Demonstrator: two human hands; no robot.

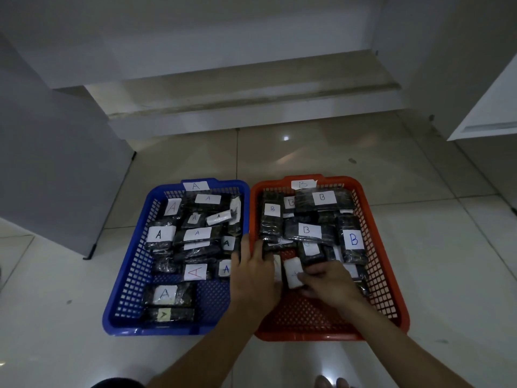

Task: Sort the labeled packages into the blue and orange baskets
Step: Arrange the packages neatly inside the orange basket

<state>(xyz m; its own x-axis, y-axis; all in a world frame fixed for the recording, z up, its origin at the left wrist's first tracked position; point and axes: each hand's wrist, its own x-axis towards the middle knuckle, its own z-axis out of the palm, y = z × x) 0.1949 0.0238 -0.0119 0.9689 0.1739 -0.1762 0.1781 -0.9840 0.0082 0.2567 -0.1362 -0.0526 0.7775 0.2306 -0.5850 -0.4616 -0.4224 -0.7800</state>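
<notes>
A blue basket (126, 292) tagged A stands on the floor at left, holding several black packages with white A labels (165, 294). Touching its right side is an orange basket (389, 278) tagged B, with several black packages labeled B (353, 240). My left hand (253, 271) lies palm down across the two baskets' shared rims, fingertips resting on packages in the orange basket. My right hand (326, 281) is inside the orange basket, fingers closed on a package with a white label (292, 273); its letter is hidden.
The baskets stand on glossy pale floor tiles (321, 152). A grey cabinet panel (56, 169) stands at left, a white step (251, 113) lies behind, and a white cabinet (492, 107) is at right. My toes (330, 382) show at the bottom edge.
</notes>
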